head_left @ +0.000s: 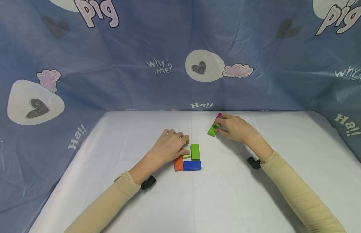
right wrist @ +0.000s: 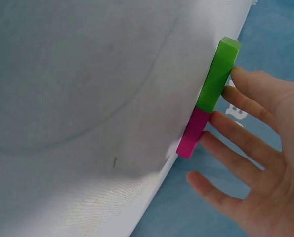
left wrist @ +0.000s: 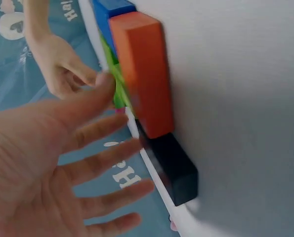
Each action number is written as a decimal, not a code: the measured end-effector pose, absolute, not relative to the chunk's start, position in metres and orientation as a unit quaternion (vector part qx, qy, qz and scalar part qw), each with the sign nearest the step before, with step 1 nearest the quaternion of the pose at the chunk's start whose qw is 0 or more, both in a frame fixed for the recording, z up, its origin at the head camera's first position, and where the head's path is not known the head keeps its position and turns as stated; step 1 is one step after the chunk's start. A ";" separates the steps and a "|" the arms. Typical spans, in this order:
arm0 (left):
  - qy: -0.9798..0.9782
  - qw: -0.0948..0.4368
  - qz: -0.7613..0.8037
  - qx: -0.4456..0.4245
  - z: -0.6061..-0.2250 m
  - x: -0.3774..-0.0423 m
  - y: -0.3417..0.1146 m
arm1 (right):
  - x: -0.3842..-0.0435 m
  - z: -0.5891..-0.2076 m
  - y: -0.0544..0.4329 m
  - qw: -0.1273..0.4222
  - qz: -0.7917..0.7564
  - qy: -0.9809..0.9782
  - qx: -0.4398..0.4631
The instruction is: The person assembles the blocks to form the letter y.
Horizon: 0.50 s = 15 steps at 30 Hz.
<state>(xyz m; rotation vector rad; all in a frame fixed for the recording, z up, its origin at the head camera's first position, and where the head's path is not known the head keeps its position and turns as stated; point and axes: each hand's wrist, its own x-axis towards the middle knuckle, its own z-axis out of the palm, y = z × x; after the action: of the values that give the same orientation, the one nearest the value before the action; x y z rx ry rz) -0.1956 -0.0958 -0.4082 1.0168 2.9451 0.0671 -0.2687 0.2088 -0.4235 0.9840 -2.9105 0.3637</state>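
Observation:
Over a cluster of rectangular blocks hovers my left hand [head_left: 170, 146], fingers spread and fairly straight. Its thumb tip is close to a small yellow-green block [head_left: 186, 156] and an orange block [head_left: 178, 164]. A blue block [head_left: 192, 165] and an upright green block [head_left: 195, 152] complete the visible cluster's right side. The left wrist view also shows a black block [left wrist: 175, 170] beyond the orange one, hidden by the hand in the head view. Farther back, my right hand [head_left: 235, 128] has extended fingertips right at another green block [right wrist: 219, 74] and a magenta block [right wrist: 194, 132], which lie end to end.
A white-covered table [head_left: 224, 200] lies beneath everything. Behind it hangs a blue printed cloth [head_left: 157, 90], meeting the table's far edge just beyond the magenta block. Black wrist devices [head_left: 148, 183] show under both forearms.

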 end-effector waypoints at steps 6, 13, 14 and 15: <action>0.939 0.033 0.027 0.340 -0.407 -0.194 -0.094 | -0.269 -0.422 0.209 0.022 0.115 -0.942 0.315; 0.946 0.009 -0.008 0.324 -0.408 -0.194 -0.093 | -0.269 -0.422 0.208 0.020 0.120 -0.941 0.317; 0.946 0.008 -0.007 0.323 -0.409 -0.195 -0.092 | -0.269 -0.422 0.208 0.020 0.120 -0.941 0.317; 0.946 0.006 -0.007 0.323 -0.409 -0.196 -0.092 | -0.269 -0.422 0.208 0.019 0.120 -0.941 0.316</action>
<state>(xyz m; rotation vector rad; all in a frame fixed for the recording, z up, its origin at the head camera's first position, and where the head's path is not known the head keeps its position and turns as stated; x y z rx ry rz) -0.1956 -0.0920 -0.4093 1.0098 2.9611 -0.0208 -0.2688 0.2081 -0.4219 0.9815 -2.9201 0.3731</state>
